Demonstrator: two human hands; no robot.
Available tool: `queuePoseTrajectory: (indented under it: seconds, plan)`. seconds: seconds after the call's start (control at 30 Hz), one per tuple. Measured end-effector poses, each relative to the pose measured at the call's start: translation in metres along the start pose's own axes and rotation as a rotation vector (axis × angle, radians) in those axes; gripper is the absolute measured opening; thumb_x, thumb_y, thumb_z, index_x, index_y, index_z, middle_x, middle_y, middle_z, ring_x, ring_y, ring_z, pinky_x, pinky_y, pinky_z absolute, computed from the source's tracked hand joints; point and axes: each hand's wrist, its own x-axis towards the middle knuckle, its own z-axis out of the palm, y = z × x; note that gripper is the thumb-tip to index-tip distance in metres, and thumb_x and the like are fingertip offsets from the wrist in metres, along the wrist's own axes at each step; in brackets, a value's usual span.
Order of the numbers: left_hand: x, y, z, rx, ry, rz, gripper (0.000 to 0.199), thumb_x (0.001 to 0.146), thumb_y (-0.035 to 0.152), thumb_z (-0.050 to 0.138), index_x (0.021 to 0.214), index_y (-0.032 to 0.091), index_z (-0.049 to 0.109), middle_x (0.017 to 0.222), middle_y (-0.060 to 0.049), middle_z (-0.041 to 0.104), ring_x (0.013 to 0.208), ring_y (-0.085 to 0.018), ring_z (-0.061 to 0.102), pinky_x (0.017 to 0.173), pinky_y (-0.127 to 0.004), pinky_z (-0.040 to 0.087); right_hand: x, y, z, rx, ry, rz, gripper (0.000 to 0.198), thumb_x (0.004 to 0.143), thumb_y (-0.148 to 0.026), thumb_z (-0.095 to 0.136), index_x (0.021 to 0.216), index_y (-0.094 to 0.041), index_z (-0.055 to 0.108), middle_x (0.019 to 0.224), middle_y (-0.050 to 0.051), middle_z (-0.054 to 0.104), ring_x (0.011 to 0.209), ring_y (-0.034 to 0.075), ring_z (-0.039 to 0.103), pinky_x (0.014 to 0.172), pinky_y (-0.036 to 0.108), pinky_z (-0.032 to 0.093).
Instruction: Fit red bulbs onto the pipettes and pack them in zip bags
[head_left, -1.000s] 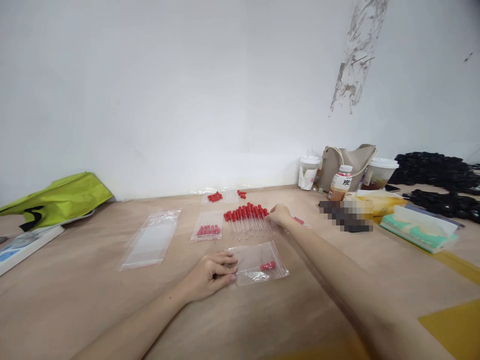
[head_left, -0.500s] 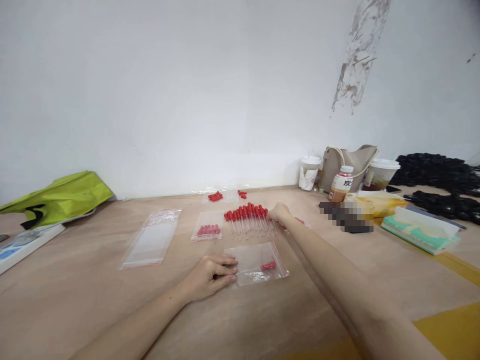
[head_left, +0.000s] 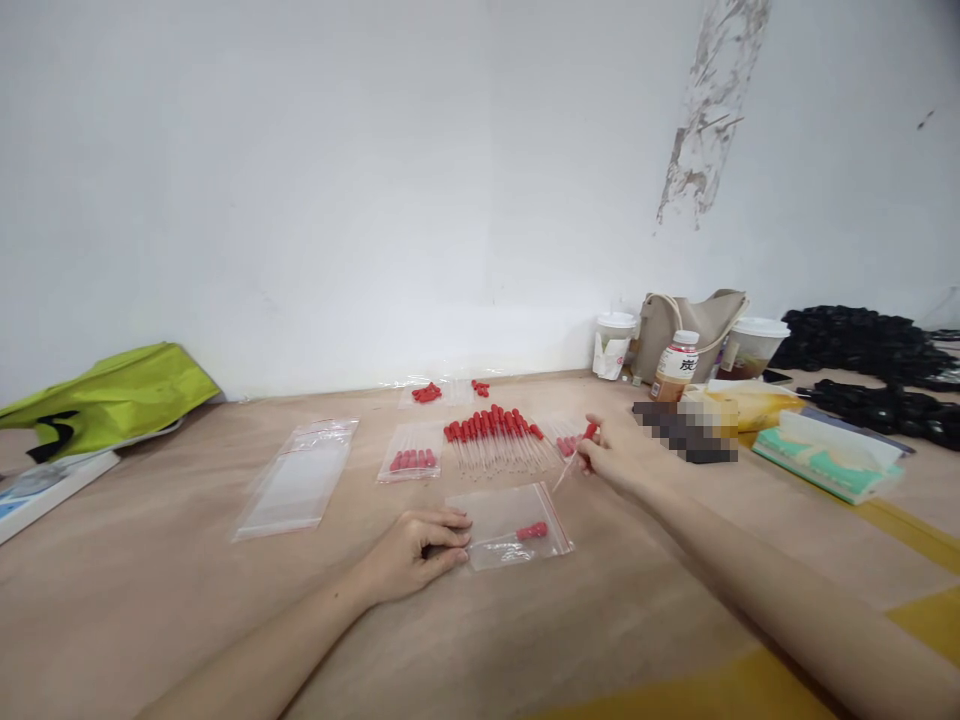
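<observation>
Red-capped clear glass dropper (head_left: 576,452) pinched between thumb and fingers of the right hand (head_left: 609,459), cap end up and far, thin tip slanting down toward the near left, just above the tan wooden tabletop (head_left: 187,600). Left hand (head_left: 416,548) pressed flat with fingers loosely curled on the left edge of a small clear zip bag with a red seal strip (head_left: 510,524) — one red cap already lying inside near its right side. Just beyond that bag, a row of red-capped droppers (head_left: 495,437) laid side by side, caps pointing far, tips near. Left of the row, another small clear bag holding several red-capped droppers (head_left: 411,463); farther left, a stack of empty clear zip bags (head_left: 296,480). Loose red caps (head_left: 427,393) on plastic close to the white wall. At far left, a lime-green bag (head_left: 112,395). On the right, well apart from the hands — two lidded paper cups, a beige handbag (head_left: 697,325), a small bottle with a white cap (head_left: 673,366), a green tissue pack (head_left: 825,455) and a heap of black parts (head_left: 862,345).
</observation>
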Motion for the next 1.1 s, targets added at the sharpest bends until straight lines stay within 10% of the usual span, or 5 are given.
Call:
queuePoseTrajectory:
  seconds: [0.3, 0.57, 0.8, 1.1]
  plan:
    - [0.000, -0.001, 0.000, 0.002, 0.004, -0.010, 0.022, 0.081, 0.033, 0.051, 0.094, 0.022, 0.066, 0.111, -0.005, 0.060, 0.104, -0.018, 0.053, 0.091, -0.032, 0.041, -0.028, 0.021, 0.016, 0.304, 0.075, -0.031, 0.050, 0.065, -0.020, 0.054, 0.109, -0.023, 0.030, 0.062, -0.007, 0.044, 0.047, 0.007, 0.047, 0.041, 0.018, 0.040]
    - [-0.001, 0.000, -0.001, 0.042, 0.031, -0.029, 0.031, 0.080, 0.033, 0.052, 0.110, 0.025, 0.057, 0.112, -0.003, 0.059, 0.104, -0.019, 0.053, 0.090, -0.032, 0.041, -0.047, 0.012, 0.014, 0.534, -0.154, 0.157, 0.031, 0.064, -0.023, 0.064, 0.087, -0.021, 0.044, 0.068, -0.003, 0.054, 0.061, 0.011, 0.059, 0.066, 0.027, 0.049]
    - [-0.001, 0.007, -0.004, 0.086, 0.033, -0.074, 0.041, 0.079, 0.033, 0.052, 0.120, 0.027, 0.047, 0.118, -0.003, 0.054, 0.103, -0.020, 0.052, 0.087, -0.034, 0.042, -0.050, 0.001, -0.001, 0.048, -0.468, 0.008, 0.027, 0.063, -0.033, 0.066, 0.083, -0.016, 0.058, 0.061, -0.003, 0.054, 0.051, 0.007, 0.046, 0.051, 0.021, 0.038]
    - [0.001, 0.005, -0.003, 0.081, 0.026, -0.053, 0.039, 0.079, 0.033, 0.052, 0.118, 0.026, 0.049, 0.116, -0.003, 0.056, 0.103, -0.019, 0.053, 0.089, -0.033, 0.041, -0.051, 0.012, 0.016, -0.087, -0.417, -0.288, 0.027, 0.062, -0.037, 0.067, 0.076, -0.015, 0.056, 0.052, -0.006, 0.040, 0.046, 0.006, 0.032, 0.044, 0.019, 0.025]
